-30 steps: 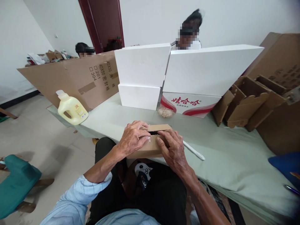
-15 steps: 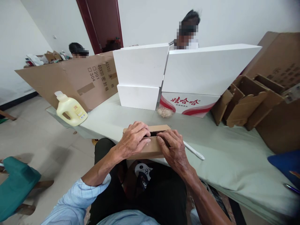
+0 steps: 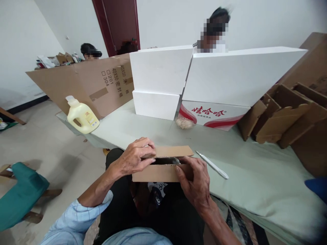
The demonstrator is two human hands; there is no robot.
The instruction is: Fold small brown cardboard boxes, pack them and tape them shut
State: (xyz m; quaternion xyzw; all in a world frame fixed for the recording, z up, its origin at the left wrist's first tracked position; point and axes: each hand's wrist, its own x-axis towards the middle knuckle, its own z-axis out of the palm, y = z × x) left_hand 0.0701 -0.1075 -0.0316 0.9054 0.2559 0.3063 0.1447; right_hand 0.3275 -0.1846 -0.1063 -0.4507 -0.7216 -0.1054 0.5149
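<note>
A small brown cardboard box (image 3: 155, 174) sits at the table's near edge, its top flaps parted along a dark gap. Something greyish shows inside, too shaded to name. My left hand (image 3: 136, 154) grips the left end of the box top, fingers bent over the flaps. At the right end, my right hand (image 3: 195, 177) is closed on the box, thumb on the near flap and fingers in the opening. A slim white-handled scalpel (image 3: 213, 166) lies on the cloth to the right of the box.
White boxes (image 3: 163, 73) stand stacked across the table, above a red-printed carton (image 3: 213, 115). A crumpled clear plastic bundle (image 3: 185, 122) lies before them. A yellow jug (image 3: 83, 115) stands left, opened brown cartons (image 3: 278, 115) right. Two people are beyond the boxes.
The gap between the box flaps has widened, showing more of the inside. My hands have moved apart, the left one toward the box's left end. The view has shifted slightly.
</note>
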